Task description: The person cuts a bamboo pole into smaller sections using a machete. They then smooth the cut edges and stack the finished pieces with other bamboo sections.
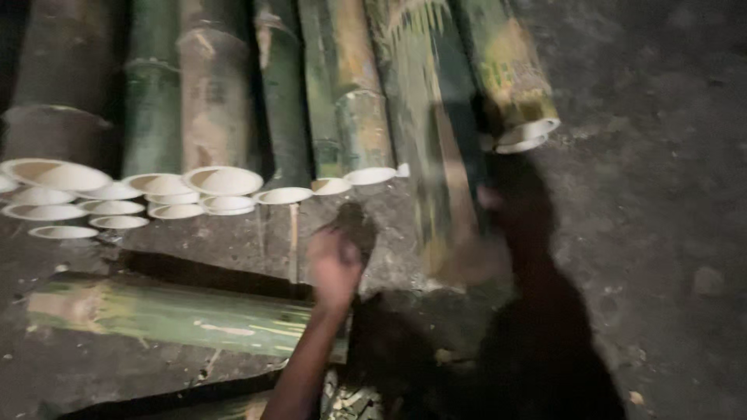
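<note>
Fingers of left hand curling, blurred, grip unreadable, reaching toward bamboo pole at twelve o'clock; right hand hidden; steadying pole probably needed next.

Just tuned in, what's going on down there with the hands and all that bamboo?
It's dark and motion-blurred. The left hand is raised over the ground beside a green bamboo pole lying crosswise. The right hand is a dark blur against a tilted bamboo piece. Behind them lies a row of cut bamboo poles, pale ends facing the camera.
</note>
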